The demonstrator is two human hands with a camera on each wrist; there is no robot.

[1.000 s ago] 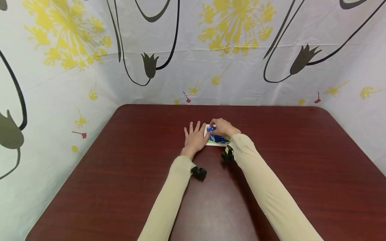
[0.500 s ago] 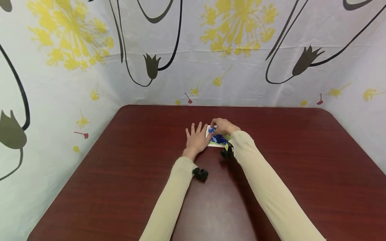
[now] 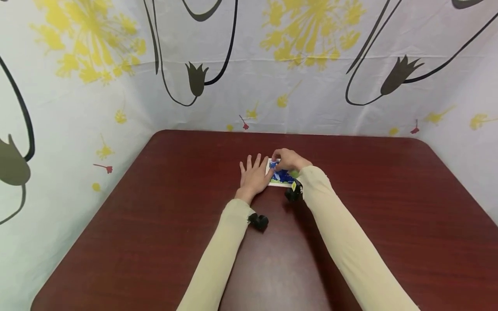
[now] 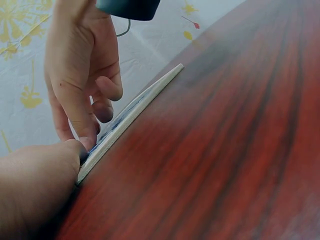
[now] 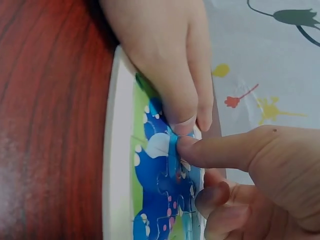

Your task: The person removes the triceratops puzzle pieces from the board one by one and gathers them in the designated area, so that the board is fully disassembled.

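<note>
A small jigsaw puzzle with a blue and green picture lies in a white-bordered tray [image 5: 114,150] toward the far side of the table. My left hand [image 3: 253,178] lies flat with spread fingers at the tray's left edge, its thumb reaching over the border onto the picture. From the right, my right hand [image 3: 288,160] bends over the puzzle with curled fingers. In the right wrist view its fingertips hold a blue puzzle piece [image 5: 172,155] close to the left thumb [image 5: 180,112]. The right hand covers part of the picture in the head view.
The dark red wooden table [image 3: 175,194] stretches around the tray. Behind it hangs a white cloth [image 3: 241,86] printed with yellow and grey flowers. A small black camera sits at each wrist, the left one [image 3: 258,221] just above the tabletop.
The head view shifts slightly. Both hands keep almost the same place at the puzzle, the left spread flat and the right bent over the piece.
</note>
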